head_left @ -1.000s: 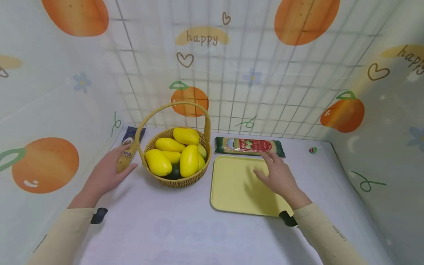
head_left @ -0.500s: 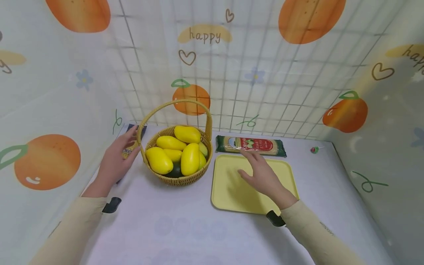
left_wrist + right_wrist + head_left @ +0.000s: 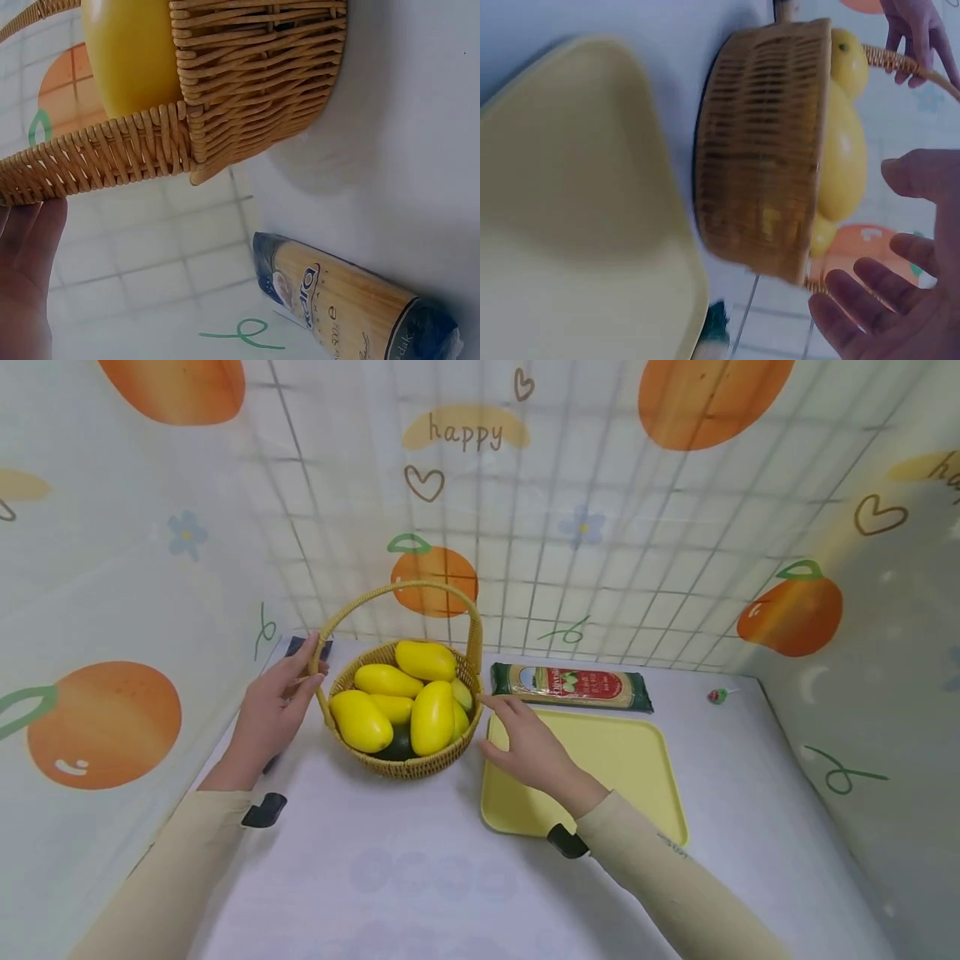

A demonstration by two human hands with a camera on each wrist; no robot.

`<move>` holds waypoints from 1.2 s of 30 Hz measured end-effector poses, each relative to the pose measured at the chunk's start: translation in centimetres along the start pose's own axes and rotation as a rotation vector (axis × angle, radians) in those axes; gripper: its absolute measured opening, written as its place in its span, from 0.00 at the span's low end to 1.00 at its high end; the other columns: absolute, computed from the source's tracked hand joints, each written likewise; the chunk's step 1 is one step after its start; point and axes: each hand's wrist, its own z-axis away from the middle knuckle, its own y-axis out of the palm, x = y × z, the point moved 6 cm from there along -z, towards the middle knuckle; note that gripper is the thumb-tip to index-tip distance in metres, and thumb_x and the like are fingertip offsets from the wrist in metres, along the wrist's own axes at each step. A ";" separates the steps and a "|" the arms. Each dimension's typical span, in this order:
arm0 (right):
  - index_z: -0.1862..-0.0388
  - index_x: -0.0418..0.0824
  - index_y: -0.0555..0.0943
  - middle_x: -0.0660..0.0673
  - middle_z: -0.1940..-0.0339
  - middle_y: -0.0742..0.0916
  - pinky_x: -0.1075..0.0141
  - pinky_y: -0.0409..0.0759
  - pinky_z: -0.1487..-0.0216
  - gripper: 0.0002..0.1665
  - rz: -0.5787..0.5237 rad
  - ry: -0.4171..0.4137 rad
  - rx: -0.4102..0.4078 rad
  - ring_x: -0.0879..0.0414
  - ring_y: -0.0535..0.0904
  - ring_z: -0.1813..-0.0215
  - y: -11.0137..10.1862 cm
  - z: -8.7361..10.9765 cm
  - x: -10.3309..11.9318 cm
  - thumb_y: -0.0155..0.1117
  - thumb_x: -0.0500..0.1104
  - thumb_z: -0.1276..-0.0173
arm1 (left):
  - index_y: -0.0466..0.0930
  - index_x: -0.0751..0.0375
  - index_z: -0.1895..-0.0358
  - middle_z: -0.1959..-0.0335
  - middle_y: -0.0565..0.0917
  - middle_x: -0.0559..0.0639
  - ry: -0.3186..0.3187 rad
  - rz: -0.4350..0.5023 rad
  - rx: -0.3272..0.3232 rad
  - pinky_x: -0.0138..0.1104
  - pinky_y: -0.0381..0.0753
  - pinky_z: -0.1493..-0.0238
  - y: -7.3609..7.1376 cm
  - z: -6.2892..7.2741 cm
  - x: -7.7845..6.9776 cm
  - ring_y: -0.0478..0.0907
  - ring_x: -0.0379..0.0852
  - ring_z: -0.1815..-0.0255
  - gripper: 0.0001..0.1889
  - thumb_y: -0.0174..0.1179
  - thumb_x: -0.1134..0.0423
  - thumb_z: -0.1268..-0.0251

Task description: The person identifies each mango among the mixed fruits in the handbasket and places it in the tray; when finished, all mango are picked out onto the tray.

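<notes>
A wicker basket [image 3: 408, 767] with a tall arched handle [image 3: 397, 585] holds several yellow mangoes [image 3: 360, 720], along with green and dark fruit partly hidden beneath. My left hand [image 3: 272, 706] grips the left side of the handle low down, thumb in front and fingertips reaching past it. In the left wrist view its fingers [image 3: 41, 232] meet the woven handle. My right hand [image 3: 536, 747] is open above the left part of a yellow tray [image 3: 615, 777], its fingertips right at the basket's right rim. In the right wrist view, the fingers [image 3: 862, 300] are spread beside the basket.
Behind my left hand lies a pack of pasta [image 3: 345, 300], mostly covered in the head view. Another pasta pack [image 3: 573, 685] with green ends lies behind the tray. A small lollipop [image 3: 717, 696] is at the far right. A printed curtain over a wire grid [image 3: 600, 560] closes off the back.
My right hand has swept left across the tray to the basket's right side. The left hand has moved forward and right, from over the pasta pack onto the handle.
</notes>
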 end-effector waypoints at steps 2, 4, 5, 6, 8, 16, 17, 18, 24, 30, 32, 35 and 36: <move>0.22 0.47 0.66 0.43 0.29 0.74 0.52 0.75 0.31 0.40 -0.009 -0.003 0.012 0.46 0.73 0.32 0.7 -0.8 0.7 0.69 0.52 0.29 | 0.58 0.33 0.21 0.49 0.85 0.57 -0.017 0.010 -0.001 0.52 0.80 0.43 0.0 0.0 0.2 0.82 0.55 0.45 0.35 0.57 0.67 0.23; 0.22 0.47 0.66 0.43 0.29 0.74 0.52 0.75 0.30 0.40 -0.014 -0.005 0.028 0.46 0.73 0.31 1.4 -1.5 1.4 0.68 0.54 0.29 | 0.58 0.32 0.21 0.49 0.86 0.56 -0.023 0.019 -0.006 0.53 0.81 0.43 0.1 0.0 0.3 0.82 0.53 0.45 0.35 0.57 0.67 0.23; 0.22 0.47 0.66 0.42 0.28 0.74 0.51 0.75 0.30 0.40 -0.012 -0.005 0.035 0.45 0.73 0.31 1.7 -1.8 1.7 0.68 0.55 0.29 | 0.59 0.32 0.21 0.50 0.85 0.56 -0.023 0.031 -0.008 0.53 0.81 0.44 0.1 0.0 0.3 0.82 0.54 0.46 0.35 0.57 0.67 0.23; 0.22 0.47 0.67 0.42 0.28 0.74 0.51 0.74 0.30 0.41 -0.005 -0.007 0.044 0.45 0.72 0.31 2.1 -2.2 2.0 0.68 0.56 0.29 | 0.59 0.32 0.21 0.50 0.85 0.56 -0.023 0.040 -0.010 0.54 0.81 0.44 0.1 0.0 0.3 0.82 0.54 0.46 0.35 0.57 0.68 0.24; 0.22 0.46 0.67 0.42 0.28 0.75 0.50 0.72 0.28 0.41 0.021 -0.014 0.057 0.44 0.72 0.30 2.7 -2.7 2.5 0.67 0.58 0.28 | 0.59 0.32 0.22 0.50 0.85 0.56 -0.027 0.050 -0.010 0.54 0.81 0.44 0.1 0.0 0.3 0.82 0.54 0.46 0.35 0.57 0.68 0.24; 0.23 0.43 0.68 0.40 0.32 0.79 0.43 0.56 0.21 0.45 0.100 -0.005 0.015 0.46 0.73 0.31 4.4 -4.1 3.9 0.66 0.64 0.31 | 0.58 0.34 0.21 0.51 0.84 0.56 -0.020 0.054 -0.008 0.55 0.81 0.46 0.2 0.0 0.2 0.81 0.54 0.47 0.36 0.59 0.68 0.25; 0.23 0.43 0.68 0.40 0.32 0.79 0.43 0.55 0.20 0.46 0.104 0.005 0.013 0.46 0.73 0.31 4.6 -4.2 4.0 0.65 0.66 0.31 | 0.58 0.34 0.21 0.51 0.84 0.57 -0.020 0.053 -0.008 0.55 0.81 0.46 0.2 0.0 0.2 0.81 0.55 0.47 0.36 0.59 0.68 0.25; 0.23 0.43 0.67 0.40 0.32 0.79 0.43 0.55 0.21 0.46 0.106 0.013 0.010 0.46 0.73 0.31 4.9 -4.3 4.0 0.65 0.66 0.31 | 0.58 0.34 0.21 0.51 0.84 0.57 -0.020 0.051 -0.007 0.54 0.81 0.46 0.2 0.1 0.2 0.81 0.55 0.48 0.36 0.59 0.68 0.25; 0.23 0.43 0.67 0.42 0.31 0.78 0.44 0.60 0.23 0.47 0.124 0.047 -0.030 0.48 0.74 0.32 5.8 -4.8 4.3 0.62 0.69 0.31 | 0.58 0.34 0.21 0.51 0.84 0.56 -0.015 0.040 -0.011 0.50 0.81 0.45 0.2 0.1 0.5 0.81 0.55 0.48 0.36 0.59 0.68 0.25; 0.23 0.44 0.67 0.40 0.32 0.78 0.48 0.74 0.35 0.44 0.076 0.071 -0.051 0.45 0.78 0.40 6.0 -4.9 4.6 0.64 0.63 0.31 | 0.58 0.34 0.21 0.52 0.84 0.56 -0.016 0.040 -0.011 0.47 0.81 0.44 0.3 0.2 0.5 0.81 0.54 0.48 0.36 0.58 0.68 0.24; 0.23 0.46 0.67 0.40 0.32 0.78 0.48 0.76 0.37 0.43 0.068 0.074 -0.053 0.45 0.79 0.41 6.0 -4.9 4.6 0.65 0.61 0.31 | 0.58 0.35 0.21 0.52 0.84 0.56 -0.017 0.043 -0.008 0.45 0.81 0.44 0.3 0.3 0.4 0.81 0.53 0.48 0.36 0.58 0.67 0.24; 0.23 0.51 0.68 0.41 0.31 0.78 0.47 0.76 0.38 0.41 0.029 0.073 -0.054 0.44 0.79 0.41 6.1 -4.9 4.6 0.66 0.58 0.32 | 0.58 0.35 0.21 0.51 0.84 0.55 -0.019 0.049 -0.004 0.41 0.81 0.43 0.3 0.4 0.5 0.81 0.53 0.47 0.35 0.58 0.67 0.24; 0.23 0.52 0.68 0.41 0.31 0.78 0.46 0.75 0.38 0.40 0.012 0.072 -0.055 0.44 0.79 0.41 6.0 -4.8 4.6 0.67 0.57 0.32 | 0.58 0.35 0.21 0.50 0.84 0.56 -0.020 0.051 -0.002 0.40 0.81 0.43 0.3 0.3 0.5 0.81 0.52 0.47 0.35 0.58 0.67 0.24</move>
